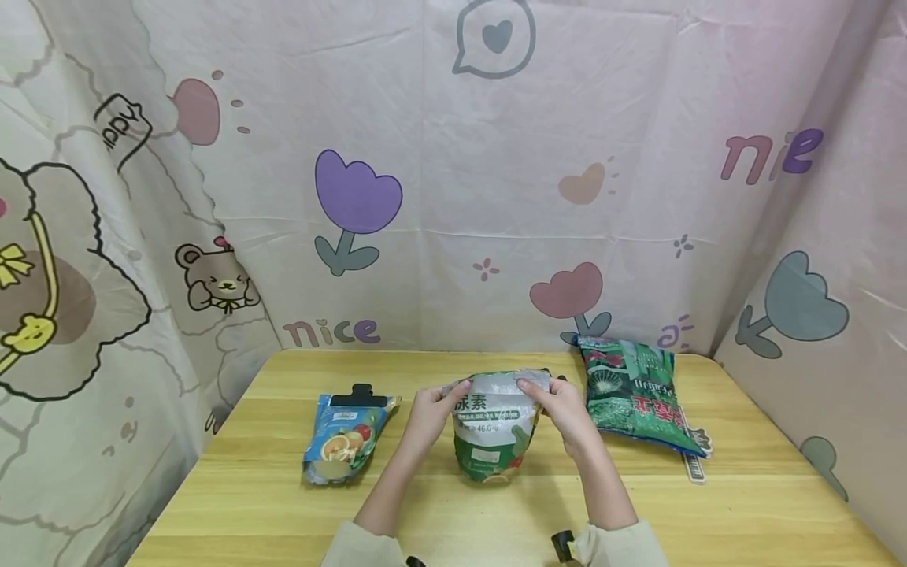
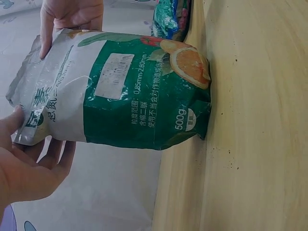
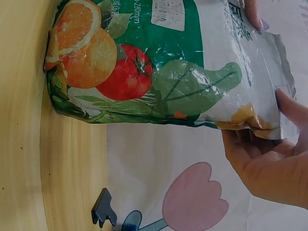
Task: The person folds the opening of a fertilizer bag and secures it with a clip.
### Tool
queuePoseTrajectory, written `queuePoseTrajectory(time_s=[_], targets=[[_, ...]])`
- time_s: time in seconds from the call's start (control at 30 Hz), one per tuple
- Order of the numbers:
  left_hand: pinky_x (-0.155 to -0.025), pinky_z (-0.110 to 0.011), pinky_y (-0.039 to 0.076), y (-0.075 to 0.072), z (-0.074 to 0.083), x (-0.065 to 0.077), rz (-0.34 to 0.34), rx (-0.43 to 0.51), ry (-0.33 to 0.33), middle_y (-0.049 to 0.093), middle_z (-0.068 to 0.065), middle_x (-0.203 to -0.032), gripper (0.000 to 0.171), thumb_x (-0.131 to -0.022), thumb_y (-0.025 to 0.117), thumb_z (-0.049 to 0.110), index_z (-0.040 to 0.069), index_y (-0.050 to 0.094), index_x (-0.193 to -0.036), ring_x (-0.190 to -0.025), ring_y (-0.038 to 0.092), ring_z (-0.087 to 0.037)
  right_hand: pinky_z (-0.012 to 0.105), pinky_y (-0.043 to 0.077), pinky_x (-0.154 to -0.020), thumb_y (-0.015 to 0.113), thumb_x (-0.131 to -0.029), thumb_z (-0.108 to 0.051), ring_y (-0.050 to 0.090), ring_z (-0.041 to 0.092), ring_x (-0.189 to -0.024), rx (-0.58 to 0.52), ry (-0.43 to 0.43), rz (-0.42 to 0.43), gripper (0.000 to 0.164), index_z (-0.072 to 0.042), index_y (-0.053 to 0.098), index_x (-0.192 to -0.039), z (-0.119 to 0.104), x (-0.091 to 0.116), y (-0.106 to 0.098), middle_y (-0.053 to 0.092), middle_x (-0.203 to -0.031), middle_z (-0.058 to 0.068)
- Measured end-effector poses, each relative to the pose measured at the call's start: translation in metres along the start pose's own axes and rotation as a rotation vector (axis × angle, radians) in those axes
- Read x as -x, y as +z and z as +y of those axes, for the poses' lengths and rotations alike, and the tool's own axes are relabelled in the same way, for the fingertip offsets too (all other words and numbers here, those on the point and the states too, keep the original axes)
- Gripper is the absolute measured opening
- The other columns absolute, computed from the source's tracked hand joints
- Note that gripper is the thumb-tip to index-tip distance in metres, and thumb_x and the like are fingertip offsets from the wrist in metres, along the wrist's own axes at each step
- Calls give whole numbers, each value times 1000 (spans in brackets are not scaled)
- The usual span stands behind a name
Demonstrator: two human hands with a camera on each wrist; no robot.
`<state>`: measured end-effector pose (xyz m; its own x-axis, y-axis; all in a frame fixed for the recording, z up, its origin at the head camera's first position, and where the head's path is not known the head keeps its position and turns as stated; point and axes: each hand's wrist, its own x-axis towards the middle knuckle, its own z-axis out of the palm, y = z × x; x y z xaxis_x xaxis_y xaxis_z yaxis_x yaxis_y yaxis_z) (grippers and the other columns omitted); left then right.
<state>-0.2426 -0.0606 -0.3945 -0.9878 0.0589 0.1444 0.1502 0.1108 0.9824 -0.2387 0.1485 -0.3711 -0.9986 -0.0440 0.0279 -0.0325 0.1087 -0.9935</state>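
A white and green fertilizer bag (image 1: 489, 441) stands upright in the middle, its base right at the tabletop. Fruit and vegetables are printed on it, and "500g" shows in the left wrist view. My left hand (image 1: 432, 411) pinches the left end of its top edge, thumb in front and fingers behind. At the other end, my right hand (image 1: 561, 409) grips the same edge in the same way. The top strip (image 2: 31, 91) is pulled flat between both hands. Behind the bag, a black clip (image 3: 103, 208) lies on the table in the right wrist view.
To the left lies a blue pouch (image 1: 343, 445) with a black clip (image 1: 360, 398) across its top. A green soil bag (image 1: 634, 394) rests at the back right, over a flat white tag (image 1: 694, 468). Dark specks dot the wooden table (image 2: 260, 115). Printed cloth hangs behind.
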Motion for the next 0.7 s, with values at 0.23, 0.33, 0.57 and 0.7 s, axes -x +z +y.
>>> queuePoseTrajectory(time_s=[0.23, 0.33, 0.57, 0.7], targets=[[-93, -45, 39, 0, 1, -1, 8, 24, -20, 65, -15, -101, 49, -89, 59, 41, -6, 67, -80, -103, 55, -27, 31, 43, -78, 63, -88, -26, 55, 15, -76, 0, 0, 7, 30, 4, 65, -94, -2, 1, 1, 65, -76, 4], [-96, -48, 36, 1, 0, -1, 11, 26, -33, 61, -17, -113, 52, -87, 60, 45, -6, 68, -93, -114, 49, -33, 31, 43, -77, 63, -88, -25, 55, 15, -76, -13, -2, 2, 30, 4, 65, -95, -3, 1, 1, 65, -76, 4], [-96, -51, 34, 1, 0, -2, 5, 36, -53, 62, -16, -111, 55, -85, 60, 48, -4, 67, -102, -113, 50, -34, 32, 43, -77, 63, -88, -26, 53, 16, -74, -19, -5, -1, 29, 3, 64, -89, -3, 0, 1, 63, -73, 3], [-95, -53, 35, 0, 1, -2, -3, 44, -73, 65, -12, -102, 53, -86, 60, 48, -3, 68, -99, -109, 52, -31, 32, 43, -77, 63, -88, -26, 54, 16, -74, -24, -5, -2, 28, 2, 64, -89, -3, 1, 1, 63, -74, 3]])
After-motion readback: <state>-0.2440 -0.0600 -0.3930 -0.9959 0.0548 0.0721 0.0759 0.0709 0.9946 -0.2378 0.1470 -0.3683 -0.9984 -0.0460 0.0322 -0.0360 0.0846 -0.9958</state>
